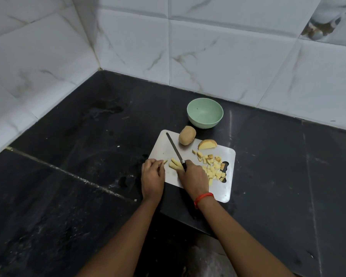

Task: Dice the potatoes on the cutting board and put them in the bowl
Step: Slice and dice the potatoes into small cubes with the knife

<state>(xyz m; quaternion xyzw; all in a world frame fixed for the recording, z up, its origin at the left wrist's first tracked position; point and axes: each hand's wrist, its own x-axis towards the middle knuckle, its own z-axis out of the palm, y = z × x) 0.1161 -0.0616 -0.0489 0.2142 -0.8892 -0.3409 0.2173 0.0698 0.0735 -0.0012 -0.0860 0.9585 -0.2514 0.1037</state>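
Dim, even overhead light leaves faint glare streaks on the black countertop (230, 124), slightly soft focus, and wall tiles (228, 56) bowed by wide-angle distortion.

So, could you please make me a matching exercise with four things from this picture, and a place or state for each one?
1. bowl
2. whole potato
3. diced pieces
4. knife

A. gripped by the right hand
B. heaped on the right part of the cutting board
C. on the counter, beyond the board
D. uncut, at the board's far edge

Pairs: 1-C, 2-D, 3-B, 4-A.
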